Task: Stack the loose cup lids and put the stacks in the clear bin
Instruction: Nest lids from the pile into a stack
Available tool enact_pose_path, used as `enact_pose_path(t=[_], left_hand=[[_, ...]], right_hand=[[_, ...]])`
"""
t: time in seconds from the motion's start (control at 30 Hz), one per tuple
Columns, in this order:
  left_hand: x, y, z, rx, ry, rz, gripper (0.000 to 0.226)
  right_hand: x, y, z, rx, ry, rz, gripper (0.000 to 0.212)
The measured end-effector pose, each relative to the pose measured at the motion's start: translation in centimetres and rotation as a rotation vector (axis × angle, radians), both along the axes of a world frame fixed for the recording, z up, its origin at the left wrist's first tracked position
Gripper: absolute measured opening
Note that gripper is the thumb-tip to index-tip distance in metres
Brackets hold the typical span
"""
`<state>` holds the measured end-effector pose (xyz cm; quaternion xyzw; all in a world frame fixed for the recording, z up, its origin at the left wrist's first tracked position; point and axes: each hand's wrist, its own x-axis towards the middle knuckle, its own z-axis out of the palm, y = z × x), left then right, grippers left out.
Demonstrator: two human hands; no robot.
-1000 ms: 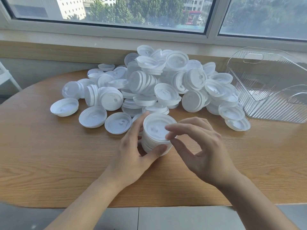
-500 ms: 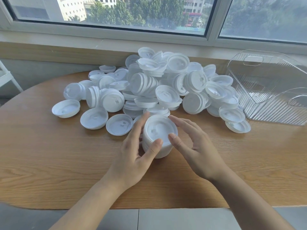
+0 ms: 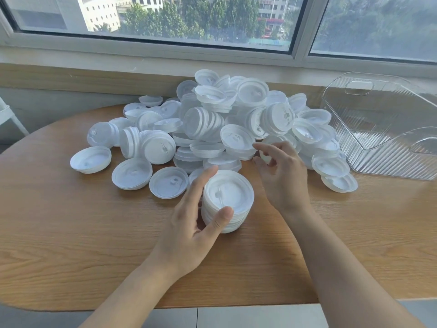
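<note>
Daylight from a wide window is falling across a rounded wooden counter, where a person is sorting white plastic cup lids. A short stack of lids is standing upright on the counter just in front of the big heap of loose lids, which is spreading back toward the window sill. The left hand is steadying that stack, its fingers curving around the stack's far-left side while the thumb is pressing against the near rim. The right hand is hovering just right of the stack and at the front edge of the heap, its fingers half curled and spread, with the fingertips close to a tilted lid in the heap; whether they are touching any lid cannot be told. Several single lids are lying flat to the left of the stack, among them one with its drinking tab showing. Other lids in the heap are already nesting in short, toppled rolls. The clear bin, ribbed and transparent with a cut-out handle, is sitting on the counter well to the right of the stack, beside the heap's right edge, with no lids visible inside it.
</note>
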<state>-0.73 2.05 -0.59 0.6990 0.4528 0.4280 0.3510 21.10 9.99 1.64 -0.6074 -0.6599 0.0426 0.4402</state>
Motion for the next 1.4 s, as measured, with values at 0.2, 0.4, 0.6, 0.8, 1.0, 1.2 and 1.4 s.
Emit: enact_pose_path(t=[0.2,0.4,0.6,0.8,1.0,1.2,1.4], left_hand=[[0.0,0.1,0.0,0.000,-0.008,-0.005,0.073],[0.0,0.4,0.0,-0.007,-0.013,-0.018,0.073],[0.0,0.3,0.0,0.002,-0.016,-0.013,0.075],[0.1,0.4,-0.1,0.006,0.009,-0.008,0.080],[0.2,0.2,0.2,0.025,-0.042,-0.035,0.083],[0.0,0.0,0.1,0.030,-0.096,-0.029,0.089],[0.3,-0.1,0.5,0.087,-0.101,-0.009,0.072]], right_hand=[[0.0,0.9,-0.1,0.032,-0.038,-0.055,0.011],[0.2,-0.9,2.0,-0.207,0.616,0.220,0.006],[2.1,-3.4,2.0,-0.307,0.799,0.275,0.007],[2.5,-6.2,2.3,0.085,0.195,0.242,0.004],[1.4,-7.7,2.3,0.351,-0.283,0.399,0.010],[1.7,-7.9,3.0,0.331,-0.483,0.450,0.009],[1.6,-7.7,2.2,0.223,-0.288,0.418,0.023]])
